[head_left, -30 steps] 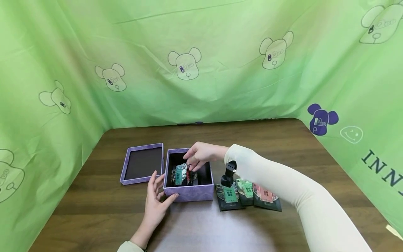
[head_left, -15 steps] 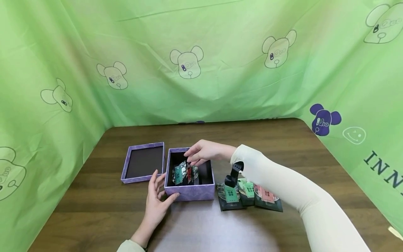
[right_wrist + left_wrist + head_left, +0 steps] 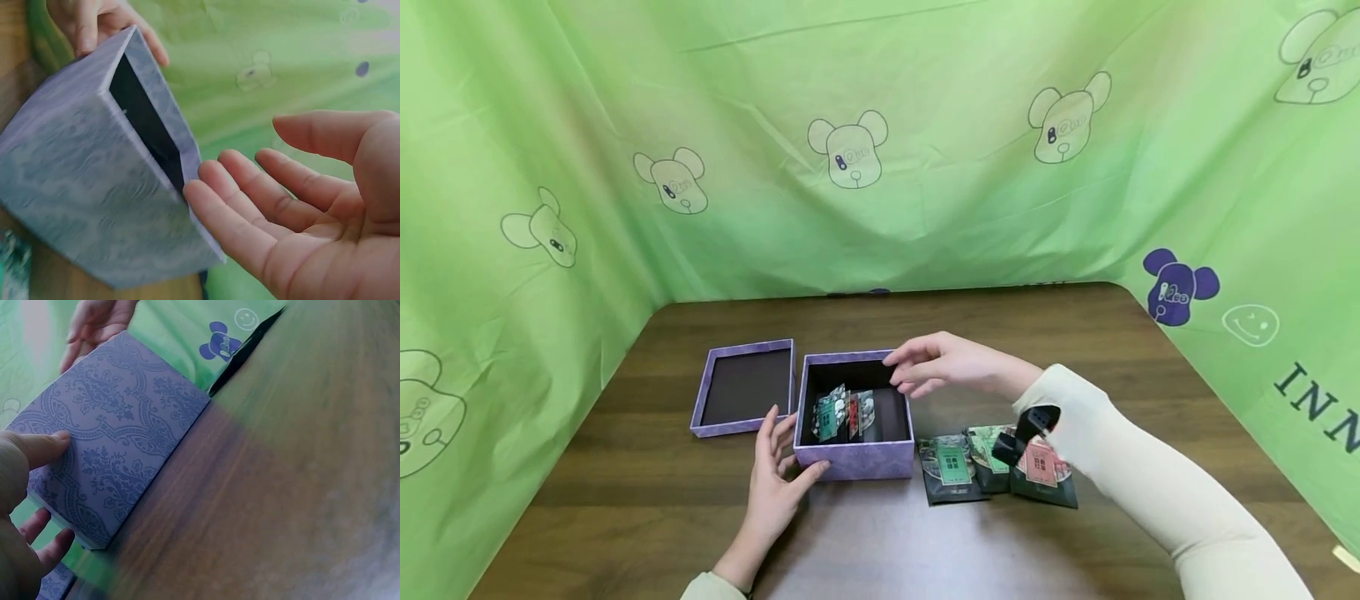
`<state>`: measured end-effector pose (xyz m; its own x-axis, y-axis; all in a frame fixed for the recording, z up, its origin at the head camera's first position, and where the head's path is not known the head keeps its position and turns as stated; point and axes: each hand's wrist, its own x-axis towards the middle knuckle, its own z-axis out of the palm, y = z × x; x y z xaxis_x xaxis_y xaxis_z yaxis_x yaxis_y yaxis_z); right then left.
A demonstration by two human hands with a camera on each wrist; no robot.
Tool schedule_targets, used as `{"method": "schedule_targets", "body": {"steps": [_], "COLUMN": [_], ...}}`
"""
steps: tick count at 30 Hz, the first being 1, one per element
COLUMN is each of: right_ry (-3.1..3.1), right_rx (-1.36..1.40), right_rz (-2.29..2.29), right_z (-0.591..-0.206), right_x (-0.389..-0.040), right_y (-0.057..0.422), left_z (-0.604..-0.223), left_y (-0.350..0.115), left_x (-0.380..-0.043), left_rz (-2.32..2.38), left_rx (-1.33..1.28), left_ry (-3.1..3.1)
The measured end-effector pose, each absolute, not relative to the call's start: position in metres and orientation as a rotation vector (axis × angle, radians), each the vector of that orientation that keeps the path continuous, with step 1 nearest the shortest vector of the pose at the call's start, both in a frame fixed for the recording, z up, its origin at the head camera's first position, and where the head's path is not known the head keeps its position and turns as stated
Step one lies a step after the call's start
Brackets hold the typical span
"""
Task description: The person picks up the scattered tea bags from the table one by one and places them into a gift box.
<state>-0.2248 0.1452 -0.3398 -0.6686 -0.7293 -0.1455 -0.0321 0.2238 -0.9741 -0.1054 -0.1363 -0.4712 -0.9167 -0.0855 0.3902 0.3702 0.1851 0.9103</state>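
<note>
A purple patterned box [image 3: 854, 461] with a black inside stands open-topped on the table. Around its near left corner lies my left hand [image 3: 772, 489], thumb on the front wall and fingers along the left side. In the left wrist view that thumb [image 3: 47, 448] presses on the floral-printed wall. Several sachets stand on edge in the box's left part, among them a teal-labelled sachet [image 3: 827, 419] and a red one [image 3: 853, 416]. My right hand [image 3: 951, 364] hovers at the box's right rim, its fingers loosely extended with nothing between them, palm bare in the right wrist view.
The box's purple lid [image 3: 745, 387] lies upturned to the left. Right of the box, a teal-labelled sachet [image 3: 953, 468], a green-labelled sachet [image 3: 988, 454] and a red-labelled sachet [image 3: 1043, 473] lie partly overlapping. Green printed cloth [image 3: 850, 233] surrounds the wooden table [image 3: 625, 467].
My right hand has come out of the box and moved right to its rim, leaving the sachets standing inside. My left hand has stayed at the box's corner.
</note>
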Motion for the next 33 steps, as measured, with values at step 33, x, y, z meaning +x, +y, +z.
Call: {"method": "schedule_targets", "body": {"steps": [33], "right_ry": [2.399], "right_rx": [-0.332], "right_rz": [-1.334], "right_z": [-0.410], "right_x": [-0.171], "right_y": [0.294], "left_z": [-0.473], "left_y": [-0.135], "left_x": [-0.107], "left_rz": [-1.810], "left_rx": [-0.257], "left_ry": [-2.103]}}
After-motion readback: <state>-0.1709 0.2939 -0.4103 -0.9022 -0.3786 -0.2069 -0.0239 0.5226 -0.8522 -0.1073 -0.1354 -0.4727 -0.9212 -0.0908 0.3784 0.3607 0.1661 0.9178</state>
